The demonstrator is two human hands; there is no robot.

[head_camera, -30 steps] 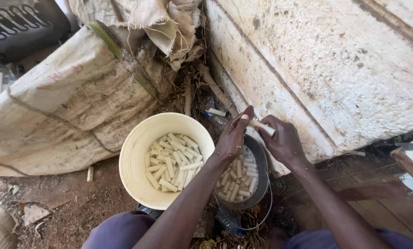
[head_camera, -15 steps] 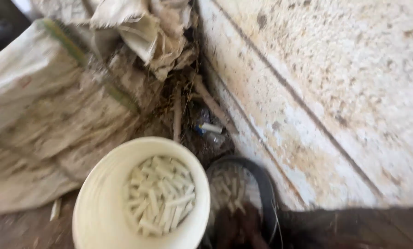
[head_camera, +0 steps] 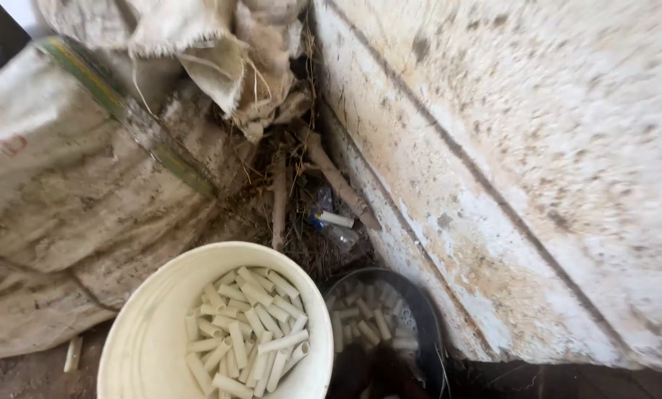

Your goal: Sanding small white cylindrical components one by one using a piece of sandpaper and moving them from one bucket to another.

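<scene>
Since earlier both hands dropped to the black pan (head_camera: 419, 310)'s near edge, grip state unclear.

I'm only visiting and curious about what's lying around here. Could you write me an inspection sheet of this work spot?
surface: bare dirt ground, littered.
job's things: white bucket and dark bowl, both holding short pale tube pieces.
clutter: sticks, small plastic bottle, one stray tube on the dirt.
hands: only dark shapes low in the bowl, too blurred to tell.
cables: nothing seen.
surroundings: stained pale wall, dirty sack, rags.
</scene>
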